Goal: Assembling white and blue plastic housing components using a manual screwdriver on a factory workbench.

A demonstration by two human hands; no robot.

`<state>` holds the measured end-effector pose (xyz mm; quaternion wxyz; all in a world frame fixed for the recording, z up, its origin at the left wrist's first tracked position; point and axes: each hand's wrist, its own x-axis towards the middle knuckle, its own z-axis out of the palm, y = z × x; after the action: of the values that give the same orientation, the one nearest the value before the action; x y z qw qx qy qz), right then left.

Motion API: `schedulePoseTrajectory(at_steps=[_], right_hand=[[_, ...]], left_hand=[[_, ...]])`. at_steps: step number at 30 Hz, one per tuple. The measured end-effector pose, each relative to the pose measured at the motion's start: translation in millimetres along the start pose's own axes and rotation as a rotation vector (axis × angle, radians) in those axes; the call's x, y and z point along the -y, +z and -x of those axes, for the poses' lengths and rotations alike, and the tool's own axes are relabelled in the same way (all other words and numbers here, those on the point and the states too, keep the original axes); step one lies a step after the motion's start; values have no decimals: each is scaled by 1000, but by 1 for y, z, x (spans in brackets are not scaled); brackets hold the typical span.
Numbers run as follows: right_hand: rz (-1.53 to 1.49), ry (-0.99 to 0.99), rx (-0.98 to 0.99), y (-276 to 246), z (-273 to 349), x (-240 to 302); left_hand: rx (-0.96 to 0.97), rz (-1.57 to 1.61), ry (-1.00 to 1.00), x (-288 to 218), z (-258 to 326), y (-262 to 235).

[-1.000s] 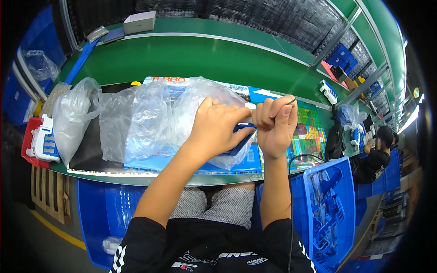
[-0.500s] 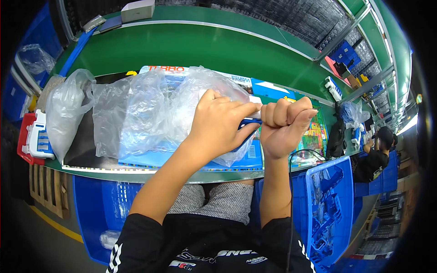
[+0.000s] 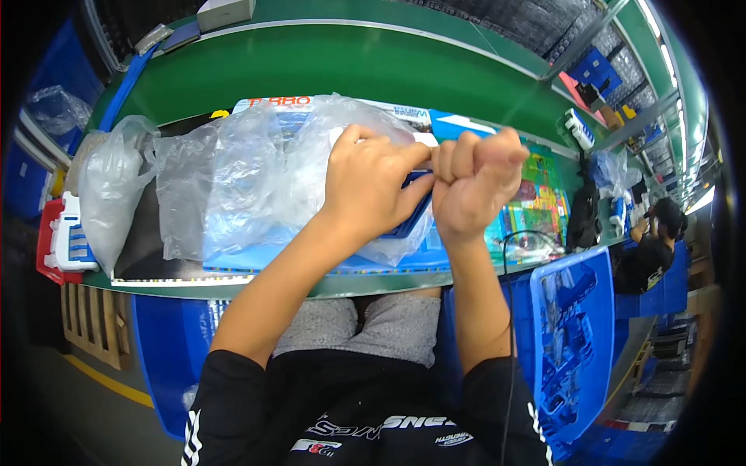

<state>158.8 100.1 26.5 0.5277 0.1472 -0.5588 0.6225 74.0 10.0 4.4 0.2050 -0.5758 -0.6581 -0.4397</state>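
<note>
My left hand (image 3: 373, 182) is closed over a dark blue and white plastic part (image 3: 409, 221), its thumb along the right edge. Most of the part is hidden under that hand. Against its right end, my right hand (image 3: 475, 182) is curled into a fist with the thumb raised; what its fingers hold, if anything, is hidden. Beneath the hands are a crumpled clear plastic bag (image 3: 311, 132) and printed sheets (image 3: 458, 128). Farther left, a filled translucent bag (image 3: 116, 190) lies beside a red, white and blue plastic case (image 3: 71, 241).
A green workbench (image 3: 326, 66) runs across, with a pale box (image 3: 225, 13) at its back. At right lie a black object (image 3: 583, 221) and a black cable (image 3: 507, 311). Below, a blue crate (image 3: 571, 342) holds blue plastic parts. Another person (image 3: 653, 248) sits farther right.
Both hands have shifted slightly up and left in the picture, with the plastic part. My right hand has tilted and its thumb has lifted. More of the part's blue side shows.
</note>
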Motion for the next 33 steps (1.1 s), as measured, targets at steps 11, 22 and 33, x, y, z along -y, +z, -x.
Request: schedulePoseTrajectory(at_steps=[11,22,33], right_hand=[[-358,166,-408,-49,-8,33],[492,585,-176,-101,45,-17],[784,456,130,-91,48,20]], left_hand=[[270,-28,7,-13,-2,-30],[327,0,72,-13,-9,-39],[322,-73,133,-8,-7,-39]])
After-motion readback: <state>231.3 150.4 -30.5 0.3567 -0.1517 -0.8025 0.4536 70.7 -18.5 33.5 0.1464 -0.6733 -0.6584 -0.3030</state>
